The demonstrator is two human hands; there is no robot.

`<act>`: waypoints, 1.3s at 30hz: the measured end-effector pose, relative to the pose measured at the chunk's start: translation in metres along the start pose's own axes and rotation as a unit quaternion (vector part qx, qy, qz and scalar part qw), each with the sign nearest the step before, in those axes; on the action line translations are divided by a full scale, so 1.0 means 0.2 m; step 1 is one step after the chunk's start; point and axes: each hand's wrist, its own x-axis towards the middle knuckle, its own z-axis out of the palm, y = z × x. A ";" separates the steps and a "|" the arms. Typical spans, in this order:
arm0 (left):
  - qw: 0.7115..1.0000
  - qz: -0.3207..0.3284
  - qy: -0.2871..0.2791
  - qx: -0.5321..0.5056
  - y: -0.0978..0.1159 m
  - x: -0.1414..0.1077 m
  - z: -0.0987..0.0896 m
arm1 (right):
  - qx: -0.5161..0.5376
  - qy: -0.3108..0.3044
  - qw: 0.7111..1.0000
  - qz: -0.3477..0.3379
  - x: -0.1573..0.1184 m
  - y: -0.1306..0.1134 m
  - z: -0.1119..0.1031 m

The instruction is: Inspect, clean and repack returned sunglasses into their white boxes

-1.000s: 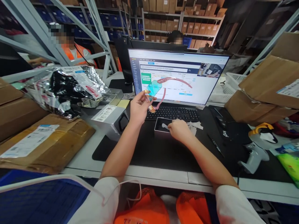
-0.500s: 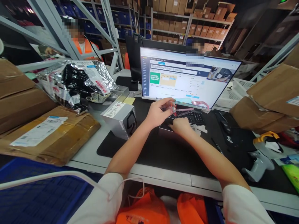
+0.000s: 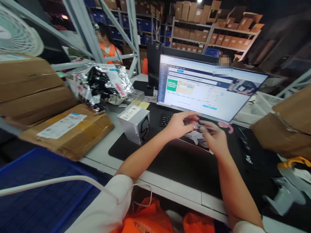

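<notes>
Over the desk mat, my left hand [image 3: 179,125] is closed around a small red and clear item [image 3: 195,126], whose kind the blur hides. My right hand [image 3: 215,137] is just to its right, fingers curled in a pinch on something thin that I cannot make out. A pink curved strip [image 3: 226,127] shows behind the right hand. Crumpled white and clear scraps [image 3: 194,137] lie beneath both hands, on or beside a flat dark box partly covered by them. Left of my left forearm stands a silver box [image 3: 134,124] with a white label on top. The keyboard [image 3: 165,119] is partly hidden.
A monitor [image 3: 194,87] stands behind the hands. Taped cartons [image 3: 70,131] and a silver plastic parcel [image 3: 107,84] fill the left. At right are a mouse [image 3: 244,142], a grey scanner [image 3: 283,194] and a carton [image 3: 269,132]. A white cable [image 3: 73,178] crosses the lower left.
The view has turned left, so things appear further right. My right hand has risen from the dark box to beside the red item. My left hand still holds that item.
</notes>
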 end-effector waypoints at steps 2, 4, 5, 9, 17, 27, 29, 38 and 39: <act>0.994 -0.037 -0.006 -0.106 -0.02 0.00 0.03 | 0.006 0.077 0.996 -0.033 -0.01 0.01 -0.01; 0.977 -0.071 0.014 -0.198 -0.03 0.01 0.04 | 0.043 0.156 0.986 -0.038 -0.01 0.01 -0.03; 0.968 -0.086 0.024 -0.236 -0.03 0.02 0.03 | 0.083 0.192 0.977 -0.037 -0.01 0.01 -0.05; 0.932 -0.124 0.048 -0.337 -0.01 0.05 0.00 | 0.192 0.245 0.950 -0.025 -0.01 0.02 -0.14; 0.924 -0.151 0.034 -0.350 0.01 0.03 0.03 | 0.020 0.075 0.996 -0.032 -0.03 0.00 -0.21; 0.931 -0.129 0.016 -0.342 0.01 0.01 0.05 | 0.139 0.261 0.951 -0.088 -0.02 -0.02 -0.14; 0.934 -0.130 0.014 -0.333 0.00 0.01 0.06 | 0.162 0.279 0.938 -0.125 0.01 0.02 -0.14; 0.957 -0.098 0.030 -0.271 -0.01 0.03 0.05 | 0.050 0.136 0.974 -0.174 0.02 0.05 -0.23; 0.960 -0.094 0.034 -0.260 -0.01 0.03 0.05 | 0.039 0.130 0.976 -0.172 0.02 0.05 -0.23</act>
